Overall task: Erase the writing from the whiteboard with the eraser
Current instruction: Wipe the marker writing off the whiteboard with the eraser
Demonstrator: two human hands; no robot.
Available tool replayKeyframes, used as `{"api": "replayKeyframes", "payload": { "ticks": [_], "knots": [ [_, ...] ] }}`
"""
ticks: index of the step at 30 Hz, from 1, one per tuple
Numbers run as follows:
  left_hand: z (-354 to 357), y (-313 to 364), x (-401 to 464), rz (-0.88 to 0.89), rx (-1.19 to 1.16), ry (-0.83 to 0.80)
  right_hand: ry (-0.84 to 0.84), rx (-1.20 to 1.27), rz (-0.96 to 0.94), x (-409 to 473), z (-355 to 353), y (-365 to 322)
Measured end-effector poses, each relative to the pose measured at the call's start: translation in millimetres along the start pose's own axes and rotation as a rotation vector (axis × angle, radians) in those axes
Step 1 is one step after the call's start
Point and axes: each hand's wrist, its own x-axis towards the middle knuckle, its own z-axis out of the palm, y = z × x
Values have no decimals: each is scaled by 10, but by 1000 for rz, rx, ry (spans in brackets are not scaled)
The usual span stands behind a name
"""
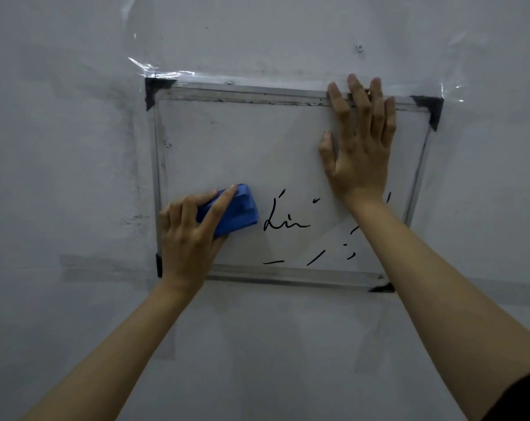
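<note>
Whiteboard [227, 147], rectangular, white, metal-framed with dark corner caps; fixed flat against a pale grey wall [60, 147], clear plastic tape [154, 71] glinting across its upper left corner and along the top edge. Upper half and left side of the board surface bare of marks; a few dark smudges near the left frame and on the wall beside it. Frame edges bound the surface on all four sides; the lower left corner lies behind the left wrist.

Right hand [359, 141], open, palm flat on the upper right of the board, fingers spread upward, fingertips crossing the top frame onto the wall. Its forearm runs down across the lower right corner, covering part of the writing there.

Left hand [190, 232], closed around the eraser, thumb below and fingers over the top, at the lower left of the board just beside the left frame.

Eraser [236, 211], blue, block-shaped plastic, pressed against the board surface, tilted, its right end just beside the nearest stroke.

Black marker writing [285, 221], a cursive scrap in the lower middle, with short dashes and dots below it toward the bottom frame and beside the right forearm.

Small screw or fixing [360, 47], set in the wall above the board, well apart from it.
</note>
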Motion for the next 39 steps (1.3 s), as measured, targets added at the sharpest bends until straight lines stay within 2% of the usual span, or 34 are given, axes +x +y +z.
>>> {"api": "replayKeyframes", "payload": {
  "ticks": [4,7,9,11,18,24,26,30,32,36,39],
  "knots": [
    [-35,9,16,-3,-14,-20,30,169,-33,-116,-130,176],
    [-43,18,21,-16,-25,-27,56,201,223,-521,-204,442],
    [-27,10,17,-9,-33,-22,-11,183,338,-834,-199,566],
    [-10,-5,9,-2,-30,-13,-51,151,327,-1019,-146,620],
    [13,9,-14,-9,-41,9,20,122,327,-1065,-38,638],
    [31,298,286,-212,-68,63,27,118,330,-1061,-7,651],
    [78,459,375,-162,-63,68,32,128,327,-1070,-9,656],
    [106,636,131,132,-63,-33,43,137,317,-1066,-10,667],
    [65,498,29,165,-54,-78,44,137,318,-1076,-7,673],
    [31,314,332,-80,-52,-5,36,134,317,-1076,-15,673],
    [98,509,557,-206,-80,43,40,139,314,-1069,-27,666]
  ]
}}
